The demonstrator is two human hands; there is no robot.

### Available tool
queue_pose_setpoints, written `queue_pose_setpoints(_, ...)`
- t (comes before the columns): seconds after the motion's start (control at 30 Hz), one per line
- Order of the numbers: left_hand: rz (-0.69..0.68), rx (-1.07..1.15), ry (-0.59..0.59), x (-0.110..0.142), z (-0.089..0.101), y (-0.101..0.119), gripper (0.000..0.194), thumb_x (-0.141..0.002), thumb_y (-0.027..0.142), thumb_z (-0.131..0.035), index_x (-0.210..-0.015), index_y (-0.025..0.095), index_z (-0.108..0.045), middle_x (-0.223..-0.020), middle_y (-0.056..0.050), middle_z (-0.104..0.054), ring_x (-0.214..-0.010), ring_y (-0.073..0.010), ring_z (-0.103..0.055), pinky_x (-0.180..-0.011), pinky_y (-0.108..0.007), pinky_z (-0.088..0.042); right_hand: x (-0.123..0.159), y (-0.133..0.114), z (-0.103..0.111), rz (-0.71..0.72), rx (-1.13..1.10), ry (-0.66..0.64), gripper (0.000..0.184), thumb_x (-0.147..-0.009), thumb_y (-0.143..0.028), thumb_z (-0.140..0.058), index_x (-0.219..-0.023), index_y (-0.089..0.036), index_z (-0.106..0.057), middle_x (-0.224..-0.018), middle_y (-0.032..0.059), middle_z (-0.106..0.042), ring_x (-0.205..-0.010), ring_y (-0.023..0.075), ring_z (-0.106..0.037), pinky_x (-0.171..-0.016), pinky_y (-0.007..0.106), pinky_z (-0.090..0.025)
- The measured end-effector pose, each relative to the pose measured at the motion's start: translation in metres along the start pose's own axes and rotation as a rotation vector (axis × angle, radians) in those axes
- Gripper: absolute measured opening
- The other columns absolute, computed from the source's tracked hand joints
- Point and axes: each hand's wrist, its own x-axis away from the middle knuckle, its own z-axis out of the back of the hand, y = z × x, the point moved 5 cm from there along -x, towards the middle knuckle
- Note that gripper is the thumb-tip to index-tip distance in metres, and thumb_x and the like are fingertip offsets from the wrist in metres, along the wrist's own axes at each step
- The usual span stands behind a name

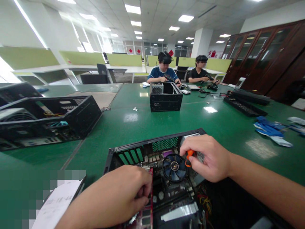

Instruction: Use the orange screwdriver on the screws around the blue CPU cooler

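Left hand [133, 190] and right hand [211, 159] over an open computer tower [135, 145]; clock directions are read about its CPU fan [174, 166].

At 8 o'clock, the left fingers curl at a red expansion card [148, 213], itself at 7; whether they grip it cannot be told. At 3 o'clock, the right hand holds an orange-and-black screwdriver [190, 156] in a closed grip, its handle just beside the fan at 2. Farther off on the green table [133, 127]: a second case [83, 113] between 9 and 10, blue-and-white gloves [269, 130] between 2 and 3, a third case [164, 101] at 12. Beyond sit a person in blue [154, 73] at 12 and a person in black [199, 74] toward 1.
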Motion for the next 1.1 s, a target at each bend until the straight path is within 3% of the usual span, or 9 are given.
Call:
queue_pose_setpoints(0.17,0.008,0.009,0.015,0.0,0.002,0.001,0.014,-0.097,0.032,-0.077,-0.084,0.03,-0.072,-0.095,-0.003,-0.089,-0.086,-0.0284,-0.079,-0.077,-0.042,-0.049,0.0,0.002,-0.002,-0.044,0.008,-0.025,0.021,-0.089,-0.014,-0.065,-0.101,-0.024,-0.079,-0.083,0.0012,-0.085,-0.065,0.0176,-0.073,-0.066,0.03,-0.057)
queue_pose_setpoints(0.27,-0.001,0.015,0.014,0.0,0.002,0.002,0.016,-0.097,0.034,-0.077,-0.082,0.03,-0.071,-0.092,-0.003,-0.088,-0.083,-0.0277,-0.077,-0.075,-0.042,-0.048,0.002,0.009,-0.004,-0.141,0.047,-0.068,0.015,-0.103,-0.017,-0.069,-0.095,-0.024,-0.08,-0.076,-0.0011,-0.083,-0.061,0.0156,-0.071,-0.066,0.028,-0.053)
queue_pose_setpoints(0.4,-0.008,0.033,0.034,-0.001,0.002,0.002,0.018,-0.097,0.032,-0.078,-0.08,0.03,-0.07,-0.089,-0.002,-0.087,-0.081,-0.0272,-0.076,-0.073,-0.042,-0.047,0.006,0.015,-0.004,-0.266,0.173,-0.153,0.018,-0.116,-0.028,-0.069,-0.107,-0.024,-0.084,-0.071,-0.0032,-0.078,-0.061,0.0164,-0.071,-0.067,0.029,-0.047)
queue_pose_setpoints(0.53,0.007,0.044,0.015,-0.001,0.001,0.001,0.019,-0.097,0.032,-0.08,-0.081,0.03,-0.07,-0.091,-0.002,-0.087,-0.084,-0.0286,-0.077,-0.076,-0.042,-0.047,0.008,0.016,-0.005,-0.305,0.305,-0.185,0.021,-0.113,-0.025,-0.062,-0.119,-0.023,-0.082,-0.059,-0.008,-0.061,-0.056,0.0184,-0.059,-0.065,0.034,-0.034)
queue_pose_setpoints(0.63,0.017,0.039,0.004,0.0,0.001,0.0,0.019,-0.098,0.034,-0.08,-0.082,0.031,-0.071,-0.093,-0.003,-0.088,-0.085,-0.0292,-0.078,-0.076,-0.042,-0.047,0.009,0.014,-0.007,-0.292,0.274,-0.117,0.031,-0.1,-0.024,-0.06,-0.125,-0.023,-0.078,-0.059,-0.0106,-0.054,-0.054,0.0183,-0.052,-0.063,0.035,-0.032)
queue_pose_setpoints(0.77,0.007,0.033,0.012,-0.001,0.002,0.001,0.019,-0.098,0.033,-0.08,-0.082,0.03,-0.071,-0.091,-0.002,-0.087,-0.084,-0.0287,-0.077,-0.075,-0.042,-0.046,0.008,0.01,-0.008,-0.236,0.179,-0.092,0.047,-0.088,-0.023,-0.063,-0.135,-0.024,-0.071,-0.075,-0.0085,-0.064,-0.06,0.0171,-0.059,-0.065,0.032,-0.042)
queue_pose_setpoints(0.93,0.005,0.051,0.024,-0.003,0.002,0.003,0.02,-0.097,0.032,-0.082,-0.081,0.03,-0.07,-0.09,-0.001,-0.086,-0.083,-0.0282,-0.077,-0.075,-0.042,-0.046,0.005,0.008,-0.004,-0.172,0.032,-0.086,0.03,-0.104,-0.022,-0.074,-0.133,-0.026,-0.069,-0.094,-0.0023,-0.082,-0.074,0.0171,-0.075,-0.072,0.029,-0.059)
queue_pose_setpoints(1.1,0.003,0.055,0.027,-0.002,0.0,0.001,0.018,-0.097,0.032,-0.082,-0.082,0.031,-0.073,-0.091,-0.002,-0.088,-0.084,-0.0289,-0.079,-0.076,-0.043,-0.048,0.005,0.012,0.0,-0.14,0.014,0.045,0.025,-0.117,-0.024,-0.077,-0.142,-0.025,-0.078,-0.123,0.008,-0.096,-0.104,0.023,-0.093,-0.095,0.034,-0.075)
